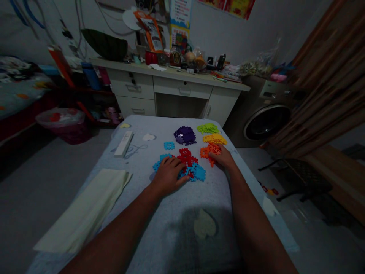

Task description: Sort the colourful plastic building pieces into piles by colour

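My left hand [170,173] lies palm down with fingers spread over the blue interlocking plastic pieces [200,172], hiding some of them. Red pieces [186,156] lie mixed in beside its fingertips, and one blue piece [169,145] sits apart just behind. My right hand [223,156] is at the orange pieces [205,153], its fingers bent round part of that pile; whether it grips one cannot be made out. Behind the orange are a yellow pile [215,139] and a lime-green pile [208,128]. A dark purple pile [185,135] lies behind the red pieces.
The cloth-covered table [159,232] carries a long white box [123,144] and a folded pale cloth [85,209] on the left. Beyond stands a cluttered white desk [182,88], with a washing machine [265,114] at right. A pink bin [65,125] and a low stool [299,173] stand on the floor.
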Demonstrator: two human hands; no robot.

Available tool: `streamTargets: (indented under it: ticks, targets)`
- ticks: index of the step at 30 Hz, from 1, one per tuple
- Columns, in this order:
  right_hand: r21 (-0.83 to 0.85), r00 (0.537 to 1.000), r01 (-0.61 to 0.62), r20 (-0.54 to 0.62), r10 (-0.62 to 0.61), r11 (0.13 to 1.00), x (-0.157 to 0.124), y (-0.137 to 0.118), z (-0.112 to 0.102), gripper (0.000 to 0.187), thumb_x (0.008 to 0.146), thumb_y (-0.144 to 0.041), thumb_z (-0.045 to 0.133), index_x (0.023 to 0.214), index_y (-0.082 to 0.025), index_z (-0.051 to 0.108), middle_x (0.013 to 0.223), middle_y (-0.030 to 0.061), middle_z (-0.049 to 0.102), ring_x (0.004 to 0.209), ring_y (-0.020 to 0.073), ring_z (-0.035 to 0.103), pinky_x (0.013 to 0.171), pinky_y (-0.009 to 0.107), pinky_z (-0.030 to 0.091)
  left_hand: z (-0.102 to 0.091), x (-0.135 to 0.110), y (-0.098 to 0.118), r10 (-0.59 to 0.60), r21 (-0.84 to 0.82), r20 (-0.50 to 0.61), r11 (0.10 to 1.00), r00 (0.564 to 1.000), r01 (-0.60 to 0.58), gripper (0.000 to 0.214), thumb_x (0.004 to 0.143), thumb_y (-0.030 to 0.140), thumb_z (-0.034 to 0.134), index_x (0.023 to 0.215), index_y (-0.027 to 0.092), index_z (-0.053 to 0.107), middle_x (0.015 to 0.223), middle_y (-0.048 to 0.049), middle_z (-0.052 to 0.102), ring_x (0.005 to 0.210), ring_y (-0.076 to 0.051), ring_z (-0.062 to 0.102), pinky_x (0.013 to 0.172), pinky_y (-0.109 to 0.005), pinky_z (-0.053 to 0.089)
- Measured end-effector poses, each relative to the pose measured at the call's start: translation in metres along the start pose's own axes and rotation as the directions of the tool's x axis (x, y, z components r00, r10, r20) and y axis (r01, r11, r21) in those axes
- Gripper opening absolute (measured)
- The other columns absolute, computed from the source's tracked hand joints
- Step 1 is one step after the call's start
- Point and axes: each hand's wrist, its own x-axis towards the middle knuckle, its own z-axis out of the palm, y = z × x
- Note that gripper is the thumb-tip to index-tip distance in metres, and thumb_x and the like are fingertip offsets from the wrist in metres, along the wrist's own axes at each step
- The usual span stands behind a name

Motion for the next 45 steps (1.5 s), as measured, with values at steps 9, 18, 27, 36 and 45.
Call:
streamTargets:
  ticks: [9, 18, 27, 36, 45]
  targets:
    - [0.177, 0.943, 0.273, 0.143, -0.299, 0.946, -0.013, -0.038, 0.024, 0.052, 0.070, -0.028, 0.068, 0.120, -0.019, 0.059, 0.113, 0.0058, 0.069, 0.102, 0.0235, 0.064, 0.096, 0.039, 0.049, 0.002, 0.000, -0.004, -0.080, 0.015, -0.089, 0.997, 0.993, 0.082, 0.040, 0.088, 0.052, 0.059, 0.112, 0.022, 0.067, 0.115, -0.0091, 0.066, 0.117, -0.031, 0.053, 0.106, -0.054, 0.033]
    - [0.400, 0.846, 0.411, 0.166, -0.506, 0.819, -0.035, -0.095, 0.042, 0.048, 0.074, -0.021, 0.061, 0.121, -0.020, 0.059, 0.121, 0.0063, 0.065, 0.111, 0.0219, 0.061, 0.102, 0.039, 0.045, 0.007, 0.002, -0.030, -0.316, -0.243, -0.386, 0.941, 0.867, 0.235, 0.038, 0.099, 0.039, 0.036, 0.110, 0.022, 0.069, 0.131, -0.0090, 0.060, 0.132, -0.026, 0.046, 0.113, -0.051, 0.034]
    - [0.425, 0.685, 0.572, 0.223, -0.694, 0.701, -0.046, -0.112, 0.048, 0.053, 0.082, -0.036, 0.067, 0.133, -0.023, 0.055, 0.136, 0.0107, 0.054, 0.128, 0.0260, 0.050, 0.111, 0.046, 0.036, 0.002, -0.004, -0.044, -0.382, -0.346, -0.415, 0.906, 0.826, 0.245, 0.040, 0.096, 0.046, 0.042, 0.115, 0.021, 0.067, 0.144, -0.0105, 0.049, 0.144, -0.028, 0.031, 0.119, -0.053, 0.026]
    - [0.165, 0.643, 0.616, 0.461, -0.612, 0.771, -0.043, -0.106, 0.040, 0.019, 0.081, -0.031, 0.069, 0.096, -0.019, 0.065, 0.119, 0.0091, 0.059, 0.112, 0.0261, 0.053, 0.101, 0.046, 0.041, 0.000, -0.005, -0.037, -0.344, -0.101, -0.245, 0.939, 0.906, 0.329, 0.022, 0.085, 0.038, 0.062, 0.099, 0.027, 0.074, 0.155, -0.0068, 0.038, 0.149, -0.037, 0.016, 0.114, -0.066, 0.021]
    - [0.151, 0.769, 0.524, 0.339, -0.542, 0.838, -0.023, -0.087, 0.022, 0.011, 0.078, -0.022, 0.062, 0.068, -0.020, 0.059, 0.094, 0.0064, 0.063, 0.090, 0.0212, 0.059, 0.086, 0.036, 0.046, 0.000, -0.004, -0.041, -0.370, -0.038, -0.316, 0.925, 0.874, 0.378, 0.015, 0.084, 0.026, 0.058, 0.091, 0.024, 0.070, 0.141, -0.0089, 0.053, 0.146, -0.034, 0.028, 0.114, -0.062, 0.023]
